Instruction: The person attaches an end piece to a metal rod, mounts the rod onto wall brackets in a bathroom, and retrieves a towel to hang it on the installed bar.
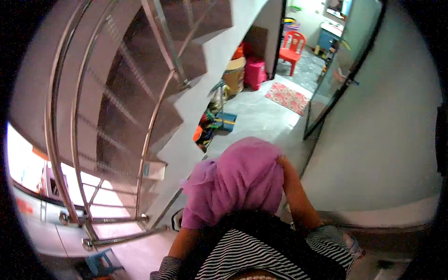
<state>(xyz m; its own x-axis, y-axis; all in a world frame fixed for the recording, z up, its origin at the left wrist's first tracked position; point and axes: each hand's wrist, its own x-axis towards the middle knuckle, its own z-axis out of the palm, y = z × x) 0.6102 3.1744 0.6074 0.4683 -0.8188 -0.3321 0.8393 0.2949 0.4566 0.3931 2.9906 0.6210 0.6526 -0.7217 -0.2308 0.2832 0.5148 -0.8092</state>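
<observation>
A bundled purple fleece blanket or towel (238, 179) is held up in front of my body, its folds bunched into a rounded heap. My right hand (282, 164) grips its right side near the top, with the fingers mostly tucked behind the cloth. On the left, my left forearm (185, 240) runs up into the lower edge of the bundle. The cloth covers my left hand, so its fingers are hidden.
Stairs with a metal railing (58, 116) rise on the left. Ahead, a doorway with a glass door (333, 88) leads to a red chair (292, 49). A patterned mat (287, 98), a pink bin (255, 73) and a blue dustpan (226, 121) lie along the way.
</observation>
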